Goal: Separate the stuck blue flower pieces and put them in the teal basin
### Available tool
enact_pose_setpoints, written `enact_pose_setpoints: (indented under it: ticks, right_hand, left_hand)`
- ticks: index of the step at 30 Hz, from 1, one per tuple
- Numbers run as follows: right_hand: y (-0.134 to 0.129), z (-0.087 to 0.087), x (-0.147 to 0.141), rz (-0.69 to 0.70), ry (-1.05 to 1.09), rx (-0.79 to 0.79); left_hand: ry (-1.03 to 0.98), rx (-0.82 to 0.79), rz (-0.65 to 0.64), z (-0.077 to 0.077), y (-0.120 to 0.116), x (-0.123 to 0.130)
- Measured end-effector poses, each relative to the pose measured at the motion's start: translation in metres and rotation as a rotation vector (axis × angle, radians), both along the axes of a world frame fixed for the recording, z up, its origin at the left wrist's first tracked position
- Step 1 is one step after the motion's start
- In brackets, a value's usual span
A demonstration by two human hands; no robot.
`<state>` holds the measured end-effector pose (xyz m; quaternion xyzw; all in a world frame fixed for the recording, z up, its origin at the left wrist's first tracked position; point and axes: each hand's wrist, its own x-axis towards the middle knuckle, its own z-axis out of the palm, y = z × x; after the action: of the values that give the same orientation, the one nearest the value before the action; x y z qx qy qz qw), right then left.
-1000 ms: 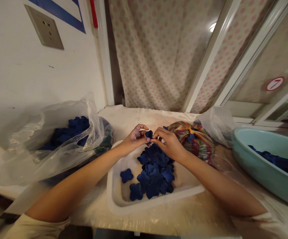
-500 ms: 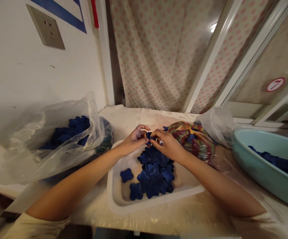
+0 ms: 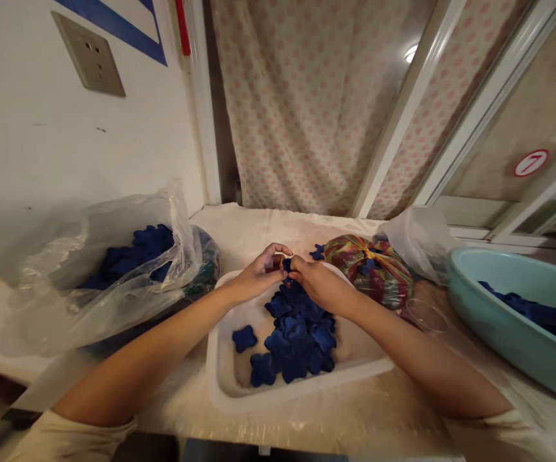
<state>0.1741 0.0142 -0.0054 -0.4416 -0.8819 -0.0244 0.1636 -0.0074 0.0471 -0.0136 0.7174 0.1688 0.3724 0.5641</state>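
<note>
Right hand (image 3: 323, 283) curled inward, left hand (image 3: 264, 272) too pinching blue petal (image 3: 286, 264), seemingly, near tray (image 3: 258, 403) edge

flower shapes (image 3: 295, 351): dark blue | tray (image 3: 258, 403): white | basin (image 3: 503, 327): turquoise | curtain (image 3: 297, 122): beige, pink dots

Tray (image 3: 229, 403) below both hands: smooth white plastic, slight sheen. Petal pieces (image 3: 297, 343) in it: matt, probably cloth, hard to tell at this blur. Clear bag (image 3: 114, 321) left of hands: crinkled glossy plastic film. Basin (image 3: 513, 327) right: smooth plastic, soft sheen.
</note>
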Motion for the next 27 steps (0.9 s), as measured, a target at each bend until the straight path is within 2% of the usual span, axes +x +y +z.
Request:
enact_pose_setpoints:
  ticks: [6, 11, 16, 18, 22, 27]
  right_hand:
    - [0.000, 0.002, 0.001, 0.083, 0.032, 0.009]
    - [0.000, 0.005, -0.001, 0.116, 0.195, 0.006]
    - [0.003, 0.006, -0.002, 0.219, 0.402, -0.096]
    - [0.006, 0.005, -0.001, 0.232, 0.427, -0.085]
    - [0.006, 0.004, -0.001, 0.203, 0.407, -0.052]
    - [-0.001, 0.006, -0.002, 0.240, 0.179, -0.178]
  left_hand:
    - [-0.004, -0.023, -0.025, 0.003, -0.003, 0.000]
    - [0.021, -0.062, -0.010, 0.005, -0.005, -0.001]
    - [0.047, -0.043, 0.051, 0.006, -0.006, -0.001]
    - [0.029, -0.021, 0.104, 0.004, -0.003, 0.000]
    - [-0.067, -0.063, 0.177, -0.001, 0.003, 0.003]
    - [-0.208, -0.174, 0.337, 0.000, 0.007, 0.006]
